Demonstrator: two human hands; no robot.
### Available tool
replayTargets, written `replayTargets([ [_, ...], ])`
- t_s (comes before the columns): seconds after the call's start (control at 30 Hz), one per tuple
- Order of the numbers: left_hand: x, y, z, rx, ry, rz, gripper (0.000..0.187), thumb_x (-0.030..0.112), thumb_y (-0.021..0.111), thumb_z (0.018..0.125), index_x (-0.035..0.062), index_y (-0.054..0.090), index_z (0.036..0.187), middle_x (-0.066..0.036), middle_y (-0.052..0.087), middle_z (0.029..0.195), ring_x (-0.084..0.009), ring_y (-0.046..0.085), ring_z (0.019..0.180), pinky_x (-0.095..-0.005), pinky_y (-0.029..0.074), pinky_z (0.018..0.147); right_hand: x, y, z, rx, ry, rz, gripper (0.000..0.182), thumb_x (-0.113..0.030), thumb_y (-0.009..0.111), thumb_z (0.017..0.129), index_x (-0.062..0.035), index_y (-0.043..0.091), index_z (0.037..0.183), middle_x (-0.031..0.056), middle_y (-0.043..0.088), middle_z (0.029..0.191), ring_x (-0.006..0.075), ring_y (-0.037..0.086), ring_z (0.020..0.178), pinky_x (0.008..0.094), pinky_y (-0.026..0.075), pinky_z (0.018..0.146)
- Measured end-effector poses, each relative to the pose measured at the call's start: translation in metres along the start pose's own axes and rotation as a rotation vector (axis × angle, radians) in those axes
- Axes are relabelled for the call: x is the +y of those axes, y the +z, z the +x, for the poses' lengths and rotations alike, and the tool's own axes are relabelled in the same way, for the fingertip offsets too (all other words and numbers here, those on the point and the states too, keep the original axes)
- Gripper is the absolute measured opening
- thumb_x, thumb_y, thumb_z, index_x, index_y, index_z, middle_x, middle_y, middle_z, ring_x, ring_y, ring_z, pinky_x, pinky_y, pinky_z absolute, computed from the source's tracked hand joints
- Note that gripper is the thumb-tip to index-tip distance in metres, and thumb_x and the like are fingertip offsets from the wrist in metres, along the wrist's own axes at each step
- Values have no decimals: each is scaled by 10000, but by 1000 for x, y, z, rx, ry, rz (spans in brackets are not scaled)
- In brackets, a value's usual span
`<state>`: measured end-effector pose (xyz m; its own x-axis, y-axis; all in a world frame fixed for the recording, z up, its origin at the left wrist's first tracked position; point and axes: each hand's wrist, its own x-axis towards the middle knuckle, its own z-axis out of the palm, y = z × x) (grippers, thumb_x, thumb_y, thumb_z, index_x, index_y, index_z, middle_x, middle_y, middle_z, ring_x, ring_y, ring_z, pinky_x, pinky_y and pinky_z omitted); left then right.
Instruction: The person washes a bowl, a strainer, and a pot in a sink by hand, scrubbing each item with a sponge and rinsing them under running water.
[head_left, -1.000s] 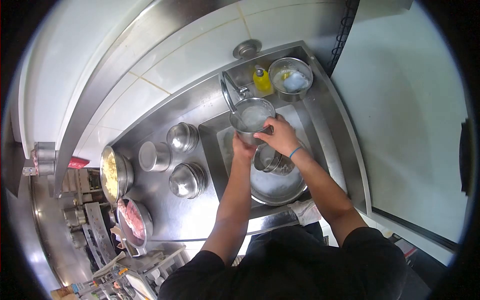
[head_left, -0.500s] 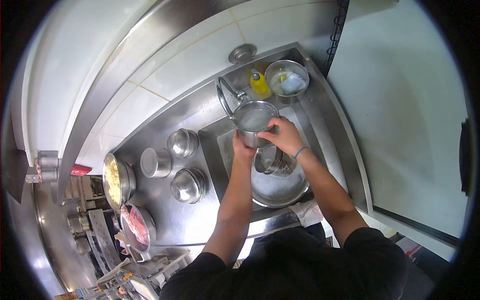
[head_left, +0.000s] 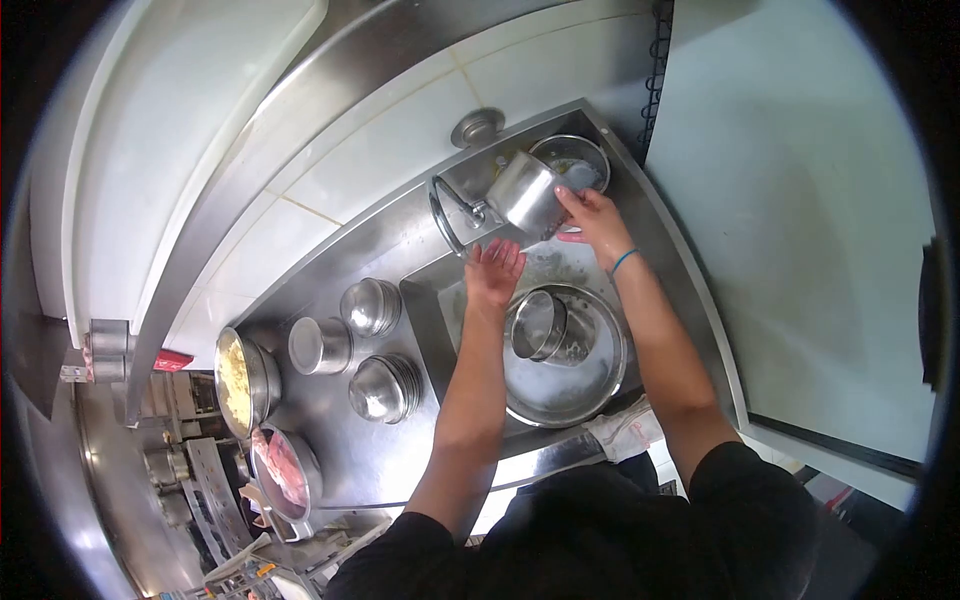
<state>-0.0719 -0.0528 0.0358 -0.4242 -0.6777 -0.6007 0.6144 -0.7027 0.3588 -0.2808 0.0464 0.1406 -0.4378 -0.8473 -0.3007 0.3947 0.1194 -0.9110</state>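
My right hand [head_left: 597,226] grips the rim of a cylindrical stainless steel pot [head_left: 527,194], tipped over on its side above the sink [head_left: 430,318]. My left hand [head_left: 493,273] is open, palm up, below the pot and by the faucet [head_left: 442,212]; it holds nothing. Under my hands a wide steel basin [head_left: 518,407] of cloudy water sits in the sink. A smaller steel container [head_left: 538,325] lies tilted inside that basin.
Stacked steel bowls [head_left: 378,388], a second bowl stack [head_left: 368,305] and an upturned steel pot [head_left: 318,346] stand on the left counter. Farther left are a bowl of yellow food [head_left: 233,385] and one of pink meat [head_left: 282,470]. A steel pot [head_left: 600,153] occupies the back corner.
The pot has gone from upright between both hands to tipped over in my right hand, slightly up and right. My left hand has let go of it and opened.
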Motion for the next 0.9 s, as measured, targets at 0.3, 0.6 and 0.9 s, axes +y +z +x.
replayTargets([
  [0.3, 7, -7, -1, 23, 3, 17, 522, 445, 438, 1069, 22, 505, 1367, -170, 526, 1383, -352, 537, 1273, -558, 422, 1123, -8, -6, 49, -69, 125, 454, 1021, -723, 654, 867, 26, 340, 1485, 317, 568, 1257, 391, 651, 1129, 494, 602, 905],
  [0.6, 6, 16, -17, -42, 7, 152, 545, 503, 470, 1049, 64, 529, 1366, -131, 530, 1391, -349, 522, 1284, -579, 417, 1107, 10, -16, 23, -336, 112, 782, 615, -622, 416, 1026, -119, 573, 1343, 104, 696, 1212, 270, 703, 1001, 405, 608, 798],
  [0.9, 5, -8, -35, -50, 198, 229, 624, 547, 285, 1096, 96, 503, 1468, -97, 591, 1443, -299, 550, 1331, -472, 404, 1150, 149, 21, -3, -429, 725, 364, 818, -736, 246, 999, -55, 618, 1258, 169, 724, 1107, 263, 716, 955, 455, 579, 856],
])
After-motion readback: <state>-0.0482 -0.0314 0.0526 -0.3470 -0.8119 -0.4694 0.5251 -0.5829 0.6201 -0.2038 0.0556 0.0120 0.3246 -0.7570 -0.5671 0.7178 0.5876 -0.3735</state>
